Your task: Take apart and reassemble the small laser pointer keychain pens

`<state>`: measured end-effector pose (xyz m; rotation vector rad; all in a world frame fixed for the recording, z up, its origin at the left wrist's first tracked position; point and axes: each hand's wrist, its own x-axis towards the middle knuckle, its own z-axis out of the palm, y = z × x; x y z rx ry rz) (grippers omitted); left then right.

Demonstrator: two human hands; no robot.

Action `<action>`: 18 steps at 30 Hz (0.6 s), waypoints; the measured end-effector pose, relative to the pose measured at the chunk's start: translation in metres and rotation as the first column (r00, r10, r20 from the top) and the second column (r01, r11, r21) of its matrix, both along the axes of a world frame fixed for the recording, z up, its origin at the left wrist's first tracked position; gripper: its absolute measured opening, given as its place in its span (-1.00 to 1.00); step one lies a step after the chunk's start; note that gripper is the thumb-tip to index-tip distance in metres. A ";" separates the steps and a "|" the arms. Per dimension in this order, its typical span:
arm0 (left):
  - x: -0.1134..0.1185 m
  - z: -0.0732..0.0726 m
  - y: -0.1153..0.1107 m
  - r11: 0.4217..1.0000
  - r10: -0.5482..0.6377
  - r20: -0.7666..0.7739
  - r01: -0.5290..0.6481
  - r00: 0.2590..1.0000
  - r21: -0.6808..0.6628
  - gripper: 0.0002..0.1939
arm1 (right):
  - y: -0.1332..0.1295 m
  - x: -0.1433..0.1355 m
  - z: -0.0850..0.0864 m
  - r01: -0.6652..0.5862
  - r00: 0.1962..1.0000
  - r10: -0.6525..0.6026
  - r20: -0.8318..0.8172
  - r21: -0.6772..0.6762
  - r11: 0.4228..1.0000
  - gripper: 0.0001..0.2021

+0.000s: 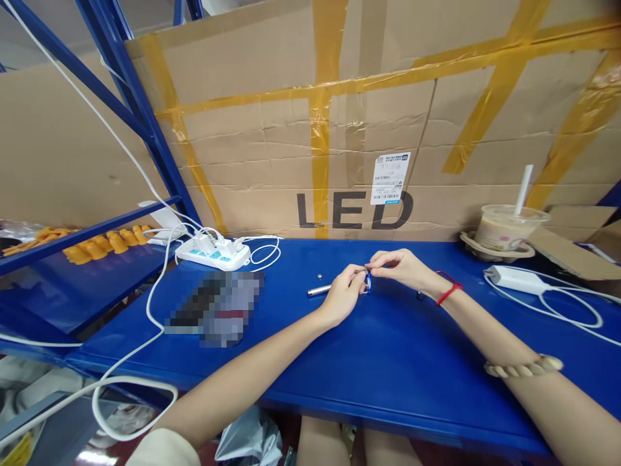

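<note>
Both hands meet over the middle of the blue table. My left hand (345, 294) is closed in a pinch on a small blue and dark object (368, 282), too small to name. The fingertips of my right hand (400, 268) are pressed together at the top of that same object. A silver metal cylinder (319, 290) lies just left of my left hand, its right end meeting or passing behind the fingers. Behind it is a tiny round silver piece (319, 276). A small dark item (420, 295) lies under my right wrist, partly hidden.
A white power strip (213, 252) with cables stands at the back left, a pixelated item (218, 307) before it. At the right are a lidded cup (507, 230) with a straw and a white charger (517, 279) with its cable. A large cardboard box (262, 155) stands behind the table.
</note>
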<state>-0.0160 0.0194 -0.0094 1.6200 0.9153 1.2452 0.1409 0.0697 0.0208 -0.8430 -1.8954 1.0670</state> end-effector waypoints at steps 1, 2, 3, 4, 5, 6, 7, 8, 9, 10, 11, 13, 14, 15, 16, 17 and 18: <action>0.000 0.000 -0.001 1.000 -0.006 0.022 0.006 1.000 -0.010 -0.84 | -0.001 -0.001 0.000 0.002 1.000 -0.002 -0.003 0.004 1.000 -0.78; 0.001 0.000 -0.003 1.000 -0.008 0.038 0.009 0.999 -0.022 -0.86 | -0.001 -0.001 0.000 0.004 1.000 -0.004 -0.007 0.004 1.000 -0.78; 0.001 0.000 -0.004 0.999 -0.007 0.048 0.009 0.999 -0.035 -0.87 | -0.002 -0.002 -0.001 0.004 1.000 -0.004 -0.009 0.004 1.000 -0.78; 0.002 0.000 -0.005 0.999 -0.003 0.054 0.006 0.999 -0.045 -0.89 | -0.003 -0.003 -0.001 0.002 1.000 -0.002 -0.009 0.005 1.000 -0.78; 0.002 0.000 -0.006 0.999 0.004 0.054 -0.001 0.999 -0.054 -0.90 | -0.003 -0.004 -0.001 -0.001 1.000 0.001 -0.006 0.007 1.000 -0.78; 0.003 0.000 -0.007 0.998 0.012 0.050 -0.009 0.999 -0.057 -0.91 | -0.004 -0.004 -0.002 -0.005 1.000 0.005 -0.003 0.009 1.000 -0.78; 0.003 0.000 -0.008 0.998 0.018 0.042 -0.016 0.999 -0.055 -0.91 | -0.004 -0.005 -0.002 -0.009 1.000 0.009 0.002 0.012 1.000 -0.78; 0.003 0.001 -0.009 0.999 0.025 0.031 -0.023 0.999 -0.046 -0.91 | -0.004 -0.005 -0.002 -0.015 1.000 0.015 0.006 0.015 1.000 -0.78; 0.003 0.002 -0.010 0.999 0.030 0.016 -0.029 0.999 -0.033 -0.90 | -0.005 -0.005 -0.002 -0.020 1.000 0.020 0.009 0.017 1.000 -0.78; 0.002 0.002 -0.010 0.999 0.034 -0.004 -0.034 0.999 -0.014 -0.89 | -0.005 -0.005 -0.002 -0.025 1.000 0.025 0.012 0.016 1.000 -0.78; 0.002 0.003 -0.011 0.999 0.038 -0.025 -0.038 0.999 0.007 -0.88 | -0.005 -0.005 -0.001 -0.030 0.999 0.030 0.014 0.012 0.999 -0.77; -0.001 0.004 -0.011 0.998 0.040 -0.061 -0.037 0.997 0.051 -0.87 | -0.006 -0.005 0.000 -0.037 0.999 0.037 0.015 0.000 0.999 -0.76; -0.002 0.005 -0.010 0.997 0.039 -0.076 -0.034 0.996 0.072 -0.88 | -0.006 -0.005 0.001 -0.039 0.999 0.039 0.016 -0.007 0.999 -0.76; -0.003 0.005 -0.010 0.995 0.036 -0.088 -0.028 0.995 0.094 -0.88 | -0.007 -0.005 0.002 -0.040 0.999 0.040 0.018 -0.012 0.999 -0.76; -0.005 0.006 -0.008 0.993 0.032 -0.096 -0.021 0.995 0.114 -0.89 | -0.007 -0.004 0.002 -0.039 0.999 0.039 0.022 -0.015 0.999 -0.76; -0.006 0.006 -0.007 0.991 0.027 -0.102 -0.014 0.994 0.131 -0.89 | -0.007 -0.004 0.002 -0.036 0.999 0.037 0.027 -0.015 0.999 -0.76; -0.007 0.006 -0.006 0.989 0.023 -0.105 -0.007 0.994 0.146 -0.90 | -0.006 -0.003 0.002 -0.033 0.999 0.033 0.032 -0.014 0.999 -0.76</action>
